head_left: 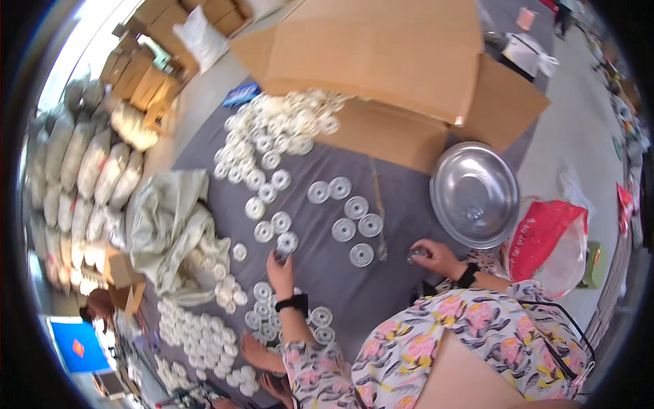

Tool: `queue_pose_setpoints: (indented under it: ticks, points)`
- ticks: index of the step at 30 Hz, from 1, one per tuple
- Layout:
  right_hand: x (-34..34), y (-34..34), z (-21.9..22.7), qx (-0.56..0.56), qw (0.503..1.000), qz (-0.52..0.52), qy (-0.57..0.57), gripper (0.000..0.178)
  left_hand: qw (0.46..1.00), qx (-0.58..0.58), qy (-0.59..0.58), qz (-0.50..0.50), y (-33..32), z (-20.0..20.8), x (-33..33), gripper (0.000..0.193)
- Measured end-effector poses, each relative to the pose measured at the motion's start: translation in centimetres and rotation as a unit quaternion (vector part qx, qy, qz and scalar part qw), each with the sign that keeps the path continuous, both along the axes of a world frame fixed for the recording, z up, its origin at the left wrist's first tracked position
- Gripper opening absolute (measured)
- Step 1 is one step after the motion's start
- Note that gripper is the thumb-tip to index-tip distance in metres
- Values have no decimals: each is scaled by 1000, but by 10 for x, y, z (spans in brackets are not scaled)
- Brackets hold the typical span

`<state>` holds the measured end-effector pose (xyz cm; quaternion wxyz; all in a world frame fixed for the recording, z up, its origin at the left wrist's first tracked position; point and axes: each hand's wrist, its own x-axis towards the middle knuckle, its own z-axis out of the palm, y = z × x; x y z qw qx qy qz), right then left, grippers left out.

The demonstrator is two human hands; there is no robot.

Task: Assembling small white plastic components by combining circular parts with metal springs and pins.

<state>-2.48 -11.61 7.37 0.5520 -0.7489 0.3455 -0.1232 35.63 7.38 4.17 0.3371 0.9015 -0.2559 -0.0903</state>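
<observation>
My left hand (281, 270) reaches over the grey cloth, its fingertips closed at the near edge of a round white plastic disc (288, 240) with a centre hole. Something small and dark shows at those fingertips. To the right, my right hand (438, 258) pinches a small, dark, shiny piece (417, 253), too small to name. Between the hands lies a loose group of clear-whitish discs (344, 230). More discs (263, 232) lie just beyond my left hand, and others (261, 292) are partly hidden behind its wrist.
A heap of white rings (283, 123) spills beside a large open cardboard box (381, 54). At right are a metal basin (475, 194) and a red-and-white bag (545, 238). A pale sack (167, 238) and more rings (197, 337) lie left. Another person's bare limb (257, 352) shows nearby.
</observation>
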Motion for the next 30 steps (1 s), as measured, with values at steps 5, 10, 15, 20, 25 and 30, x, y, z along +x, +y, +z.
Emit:
queue_pose_setpoints:
  ticks: [5, 10, 15, 20, 25, 30]
  points:
    - [10, -2, 8, 22, 1000, -2, 13, 33, 999, 25, -35, 31, -17, 4, 19, 48]
    - [17, -1, 8, 16, 1000, 12, 19, 32, 993, 22, -111, 41, -38, -14, 53, 52]
    - [19, -3, 13, 10, 999, -2, 46, 31, 978, 150, -141, 20, -59, -3, 38, 61]
    - [24, -2, 11, 25, 998, -6, 50, 31, 965, 188, -173, 58, -42, -14, 13, 61]
    - [29, 0, 4, 28, 999, 7, 17, 29, 999, 28, -45, -6, -31, -24, -24, 55]
    - [24, 5, -2, 197, 979, -21, -45, 24, 983, -164, 79, -2, -11, -41, -87, 49]
